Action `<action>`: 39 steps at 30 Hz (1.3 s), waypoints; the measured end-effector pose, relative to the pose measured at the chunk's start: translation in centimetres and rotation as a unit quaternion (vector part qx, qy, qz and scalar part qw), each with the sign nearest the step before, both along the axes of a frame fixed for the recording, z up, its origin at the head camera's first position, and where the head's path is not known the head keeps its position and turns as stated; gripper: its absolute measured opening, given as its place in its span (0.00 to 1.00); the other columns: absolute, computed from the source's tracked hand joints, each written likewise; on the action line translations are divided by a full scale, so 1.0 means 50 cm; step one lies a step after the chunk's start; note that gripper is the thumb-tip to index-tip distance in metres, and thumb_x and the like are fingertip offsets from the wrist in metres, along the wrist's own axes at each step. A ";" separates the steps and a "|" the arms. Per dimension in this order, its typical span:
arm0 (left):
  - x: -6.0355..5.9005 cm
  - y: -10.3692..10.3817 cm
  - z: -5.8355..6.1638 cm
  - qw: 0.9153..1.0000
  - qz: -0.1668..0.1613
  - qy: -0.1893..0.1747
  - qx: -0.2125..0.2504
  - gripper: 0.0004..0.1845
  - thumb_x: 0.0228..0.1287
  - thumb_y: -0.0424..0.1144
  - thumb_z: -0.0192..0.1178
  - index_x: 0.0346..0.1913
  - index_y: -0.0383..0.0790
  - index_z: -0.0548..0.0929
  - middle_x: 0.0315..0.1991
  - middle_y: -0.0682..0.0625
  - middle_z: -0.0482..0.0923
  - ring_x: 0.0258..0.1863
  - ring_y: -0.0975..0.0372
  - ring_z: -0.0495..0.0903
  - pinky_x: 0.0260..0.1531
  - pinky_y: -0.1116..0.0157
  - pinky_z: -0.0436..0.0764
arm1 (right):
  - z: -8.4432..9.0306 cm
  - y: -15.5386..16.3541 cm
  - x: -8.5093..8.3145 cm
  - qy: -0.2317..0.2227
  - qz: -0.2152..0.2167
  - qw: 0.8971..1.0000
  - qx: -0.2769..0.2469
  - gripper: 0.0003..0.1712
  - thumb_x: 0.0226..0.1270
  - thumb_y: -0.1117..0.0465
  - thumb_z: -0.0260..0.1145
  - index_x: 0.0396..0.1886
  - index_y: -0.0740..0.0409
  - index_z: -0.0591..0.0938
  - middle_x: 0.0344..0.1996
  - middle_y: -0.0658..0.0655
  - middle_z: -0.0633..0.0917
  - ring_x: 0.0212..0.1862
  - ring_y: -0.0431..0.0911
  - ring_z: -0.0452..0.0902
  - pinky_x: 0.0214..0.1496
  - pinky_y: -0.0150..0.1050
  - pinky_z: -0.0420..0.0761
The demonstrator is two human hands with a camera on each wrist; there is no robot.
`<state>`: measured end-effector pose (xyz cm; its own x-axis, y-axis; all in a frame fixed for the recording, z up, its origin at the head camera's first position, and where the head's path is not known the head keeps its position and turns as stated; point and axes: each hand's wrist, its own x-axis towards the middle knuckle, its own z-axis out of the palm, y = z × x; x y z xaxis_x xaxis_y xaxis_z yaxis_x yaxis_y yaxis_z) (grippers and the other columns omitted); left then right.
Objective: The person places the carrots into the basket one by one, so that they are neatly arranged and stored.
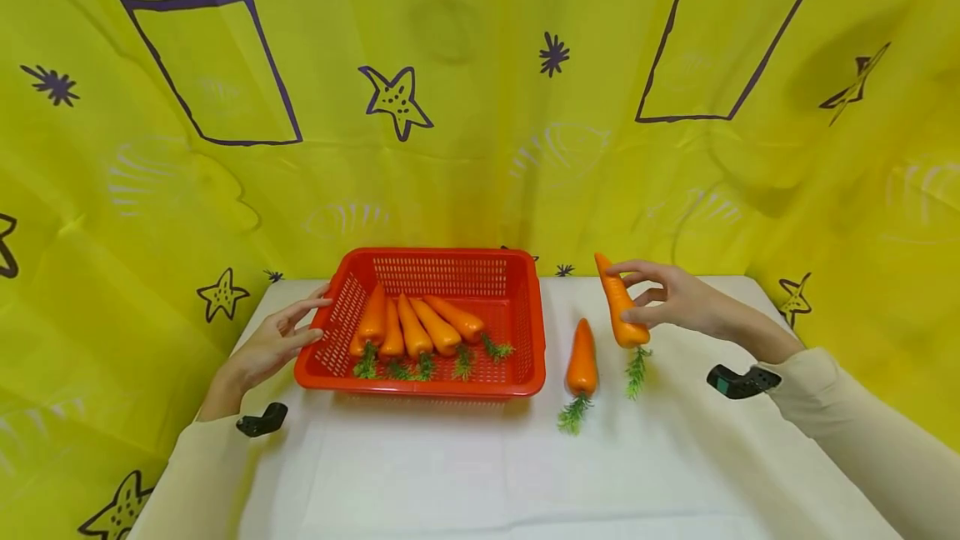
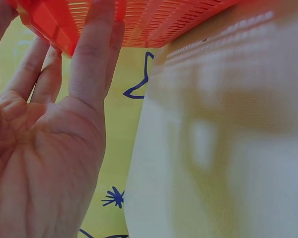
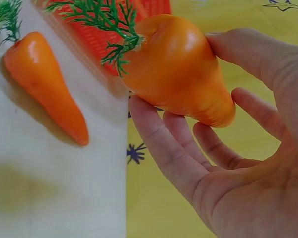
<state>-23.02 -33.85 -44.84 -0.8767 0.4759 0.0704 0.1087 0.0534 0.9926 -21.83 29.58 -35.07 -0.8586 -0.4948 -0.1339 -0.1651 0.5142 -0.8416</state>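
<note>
Between thumb and fingers, my right hand (image 1: 678,300) holds an orange toy carrot (image 1: 619,307) above the table, its tip up and its green leaves hanging down. The right wrist view shows the fat end of this carrot (image 3: 176,69) with the fingertips against its sides. A second carrot (image 1: 582,361) lies on the table, just left of the held one. With its fingers nearly straight, my left hand (image 1: 273,344) touches the left side of a red plastic basket (image 1: 420,387). Several carrots (image 1: 415,332) lie side by side in the basket, leaves toward me.
A white-covered table (image 1: 450,473) carries the basket and the loose carrot. Behind it and along both sides hangs a yellow curtain (image 1: 480,182) with drawn stars and shells.
</note>
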 end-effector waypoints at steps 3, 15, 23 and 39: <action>0.001 0.000 -0.002 1.000 0.000 -0.001 0.008 0.27 0.76 0.24 0.53 0.75 0.29 0.64 0.85 0.47 0.33 0.80 0.41 0.33 0.61 0.68 0.78 | 0.008 -0.003 0.000 0.008 -0.001 1.000 -0.004 0.40 0.68 0.57 0.74 0.76 0.49 0.68 0.70 0.67 0.69 0.53 0.55 0.82 0.54 0.50 0.79; 0.001 0.002 -0.003 1.000 -0.005 -0.001 0.016 0.26 0.76 0.24 0.52 0.75 0.30 0.65 0.85 0.46 0.34 0.72 0.73 0.62 0.60 0.67 0.78 | 0.020 -0.015 -0.006 0.026 -0.001 1.000 -0.006 0.40 0.67 0.57 0.75 0.76 0.49 0.69 0.70 0.66 0.69 0.57 0.57 0.81 0.55 0.50 0.79; 0.001 0.001 0.000 1.000 0.004 -0.005 0.010 0.27 0.76 0.24 0.53 0.75 0.30 0.65 0.85 0.46 0.33 0.81 0.52 0.43 0.61 0.68 0.78 | 0.034 -0.058 -0.029 0.034 0.018 0.999 -0.001 0.40 0.66 0.56 0.76 0.75 0.47 0.71 0.67 0.63 0.72 0.54 0.55 0.83 0.52 0.48 0.83; -0.001 0.001 -0.004 1.000 0.004 -0.008 0.023 0.27 0.76 0.23 0.52 0.75 0.29 0.63 0.85 0.46 0.32 0.81 0.42 0.34 0.60 0.66 0.79 | 0.051 -0.246 -0.110 0.035 0.112 0.993 0.009 0.37 0.68 0.55 0.74 0.75 0.46 0.72 0.68 0.60 0.71 0.50 0.57 0.82 0.48 0.48 0.85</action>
<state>-23.06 -33.77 -45.01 -0.8814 0.4658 0.0778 0.0922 0.0082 0.9957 -27.31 17.26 -32.50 -0.7346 -0.6727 -0.0891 -0.3348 0.4735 -0.8147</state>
